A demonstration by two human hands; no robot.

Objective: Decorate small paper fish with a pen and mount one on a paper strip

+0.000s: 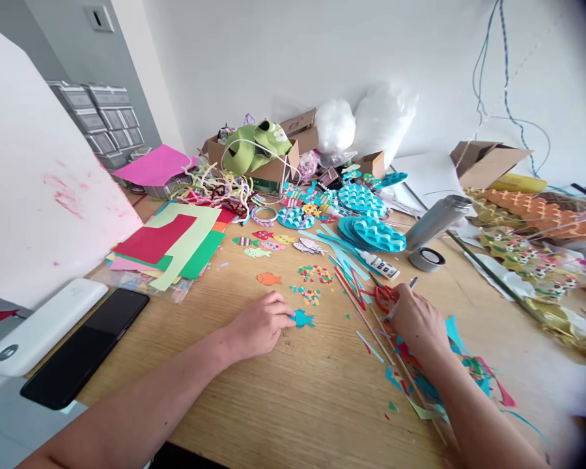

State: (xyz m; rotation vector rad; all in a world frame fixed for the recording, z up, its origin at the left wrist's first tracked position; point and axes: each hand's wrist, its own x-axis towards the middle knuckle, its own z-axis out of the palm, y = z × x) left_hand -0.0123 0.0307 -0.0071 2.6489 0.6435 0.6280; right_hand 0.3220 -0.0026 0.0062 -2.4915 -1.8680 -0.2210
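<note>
My left hand (pixel 262 324) rests on the wooden table, its fingertips on the edge of a blue paper fish (pixel 303 318). A grey pen-like stick (pixel 413 283) pokes out of my right hand (pixel 418 324), which is closed around it. Just left of that hand lie the red handles of scissors (pixel 383 296). Small coloured paper dots (pixel 315 274) sit in two groups beyond the blue fish. An orange paper fish (pixel 269 279) lies past my left hand, with several patterned fish (pixel 272 245) farther back. Thin wooden sticks (pixel 399 357) and paper scraps lie below my right hand.
Coloured paper sheets (pixel 190 244), a black phone (pixel 85 348) and a white power bank (pixel 43 326) lie at left. A glue bottle (pixel 381 265), tape roll (pixel 427 258) and metal flask (pixel 437 223) stand or lie behind my right hand. Craft boxes (pixel 268 174) line the wall.
</note>
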